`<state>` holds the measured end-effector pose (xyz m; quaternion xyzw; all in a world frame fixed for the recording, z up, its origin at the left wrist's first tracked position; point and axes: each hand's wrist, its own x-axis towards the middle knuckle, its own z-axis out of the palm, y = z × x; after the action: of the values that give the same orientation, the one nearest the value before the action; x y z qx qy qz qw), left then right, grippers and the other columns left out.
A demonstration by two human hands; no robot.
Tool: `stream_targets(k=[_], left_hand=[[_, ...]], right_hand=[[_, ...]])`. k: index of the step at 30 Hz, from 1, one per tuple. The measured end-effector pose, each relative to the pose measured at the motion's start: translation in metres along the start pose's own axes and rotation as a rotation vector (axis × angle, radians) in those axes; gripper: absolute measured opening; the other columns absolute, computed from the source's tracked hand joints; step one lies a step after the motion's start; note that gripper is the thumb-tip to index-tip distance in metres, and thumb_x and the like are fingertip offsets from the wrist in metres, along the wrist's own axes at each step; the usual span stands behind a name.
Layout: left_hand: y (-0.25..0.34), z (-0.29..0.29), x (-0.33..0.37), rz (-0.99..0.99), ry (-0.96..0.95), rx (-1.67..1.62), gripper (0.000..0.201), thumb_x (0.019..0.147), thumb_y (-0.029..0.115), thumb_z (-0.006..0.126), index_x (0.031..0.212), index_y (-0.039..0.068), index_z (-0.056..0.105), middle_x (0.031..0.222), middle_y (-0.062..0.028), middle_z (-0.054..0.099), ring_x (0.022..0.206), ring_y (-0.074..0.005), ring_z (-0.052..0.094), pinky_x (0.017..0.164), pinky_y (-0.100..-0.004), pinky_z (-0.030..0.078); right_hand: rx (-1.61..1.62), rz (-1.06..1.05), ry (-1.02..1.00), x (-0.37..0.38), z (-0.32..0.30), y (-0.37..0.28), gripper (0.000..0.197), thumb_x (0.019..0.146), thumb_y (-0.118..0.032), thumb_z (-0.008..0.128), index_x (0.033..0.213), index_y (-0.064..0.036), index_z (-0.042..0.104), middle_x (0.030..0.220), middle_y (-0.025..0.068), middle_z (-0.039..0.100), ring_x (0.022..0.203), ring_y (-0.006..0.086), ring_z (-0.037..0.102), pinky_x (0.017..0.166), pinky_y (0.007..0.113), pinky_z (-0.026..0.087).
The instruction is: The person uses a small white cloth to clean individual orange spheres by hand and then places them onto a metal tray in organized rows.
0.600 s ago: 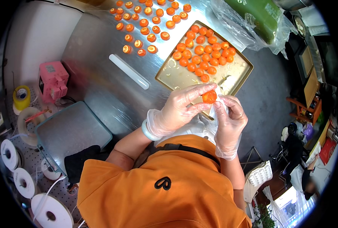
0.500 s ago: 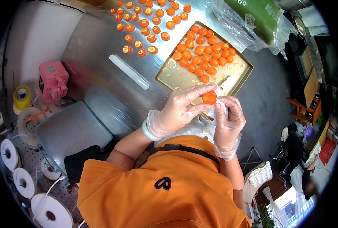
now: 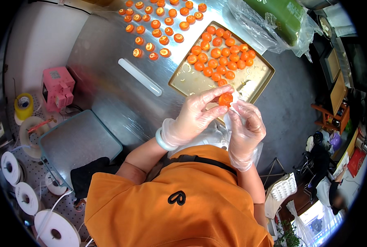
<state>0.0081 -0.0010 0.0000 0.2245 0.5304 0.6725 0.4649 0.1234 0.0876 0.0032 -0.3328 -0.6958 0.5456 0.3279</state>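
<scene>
My left hand (image 3: 191,117), in a clear plastic glove, pinches a glossy orange ball that looks like a salted egg yolk (image 3: 225,99) between thumb and fingers. Against the yolk's right side, my right hand (image 3: 247,127), also gloved, has its fingers closed on a thin, white, tissue-like piece (image 3: 234,99). Both hands are over the near edge of a gold baking tray (image 3: 183,84). Several similar yolks (image 3: 222,61) sit at the tray's far side, with pale curly scraps on its bottom.
Rows of orange pieces with pale yellow tops (image 3: 155,24) stand on the metal table (image 3: 97,53) at far left. A white rod (image 3: 140,77) lies left of the tray. Plastic wrap with a green package (image 3: 274,18) is at the back right. A blue-rimmed bin (image 3: 80,140) stands at left.
The yolk has shifted slightly left and up, and looks turned in my left fingers. My right hand has moved a little left, its fingers closer to the yolk.
</scene>
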Motion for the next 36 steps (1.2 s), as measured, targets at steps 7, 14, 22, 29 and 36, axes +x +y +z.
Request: stream_targets(k=[7,14,22,29,36], left_hand=[[-0.009,-0.001,0.003,-0.003,0.106,-0.068,0.041,0.092,0.001,0.056,0.132,-0.003,0.047,0.125,-0.0122,0.057,0.109,-0.0164,0.057,0.097,-0.0321,0.044],[-0.003,-0.004,0.007,-0.091,0.086,-0.234,0.039,0.093,0.008,0.056,0.13,-0.002,0.049,0.123,-0.0114,0.058,0.113,-0.0164,0.054,0.099,-0.0317,0.042],[-0.004,-0.009,0.017,-0.124,0.111,-0.315,0.039,0.094,0.01,0.057,0.13,-0.002,0.048,0.124,-0.0101,0.057,0.113,-0.0135,0.053,0.098,-0.0289,0.042],[0.0,-0.012,0.023,-0.16,0.118,-0.281,0.04,0.094,0.011,0.057,0.13,-0.004,0.047,0.124,-0.015,0.056,0.115,-0.0196,0.054,0.098,-0.033,0.044],[0.0,-0.03,0.039,-0.176,0.194,-0.399,0.041,0.095,0.014,0.056,0.13,-0.004,0.045,0.122,-0.0147,0.057,0.109,-0.0217,0.059,0.096,-0.0328,0.045]], right_hand=[[-0.287,-0.359,-0.057,0.006,0.003,0.001,0.026,0.065,0.012,0.072,0.085,-0.0024,0.065,0.084,0.011,0.067,0.079,0.0264,0.066,0.074,0.033,0.052],[-0.224,-0.209,0.011,0.007,0.0,0.004,0.027,0.066,0.013,0.07,0.087,-0.0025,0.065,0.088,0.0108,0.068,0.081,0.0266,0.066,0.075,0.034,0.052],[-0.319,-0.448,-0.109,0.018,0.006,0.006,0.028,0.067,0.012,0.071,0.091,-0.0016,0.065,0.091,0.0112,0.069,0.084,0.0266,0.066,0.075,0.034,0.052],[-0.268,-0.346,-0.097,0.039,0.009,0.008,0.028,0.069,0.011,0.07,0.092,-0.0027,0.065,0.091,0.0108,0.068,0.084,0.0271,0.066,0.076,0.034,0.052],[-0.01,-0.028,-0.22,0.036,0.013,0.008,0.021,0.074,0.01,0.067,0.092,-0.0006,0.064,0.093,0.0133,0.068,0.087,0.0255,0.066,0.079,0.034,0.051]])
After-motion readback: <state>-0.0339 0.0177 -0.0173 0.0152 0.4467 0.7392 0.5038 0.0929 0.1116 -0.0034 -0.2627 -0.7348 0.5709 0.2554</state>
